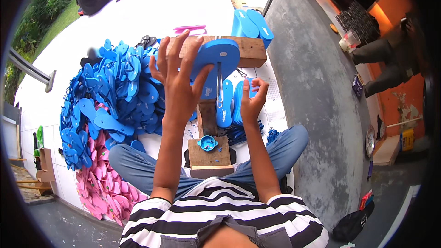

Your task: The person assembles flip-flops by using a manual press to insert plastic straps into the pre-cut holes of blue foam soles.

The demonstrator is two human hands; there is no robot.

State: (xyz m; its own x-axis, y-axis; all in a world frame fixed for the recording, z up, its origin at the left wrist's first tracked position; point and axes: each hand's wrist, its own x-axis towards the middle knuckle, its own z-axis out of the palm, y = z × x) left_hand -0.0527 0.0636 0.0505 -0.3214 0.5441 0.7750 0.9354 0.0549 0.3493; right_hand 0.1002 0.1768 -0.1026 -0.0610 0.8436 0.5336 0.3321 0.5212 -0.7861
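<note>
At the frame's centre the left hand (177, 71) grips a blue sandal sole (216, 59), fingers spread, against a wooden block (250, 50). Just below and right, the right hand (251, 98) pinches a blue strap (225, 103). A heap of blue and pink sandals (105, 124) fills the left; a small red package (365, 200) lies lower right.

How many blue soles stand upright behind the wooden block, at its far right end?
2: the blue soles lean side by side at the wooden block's far right end. More may be hidden behind it.
</note>
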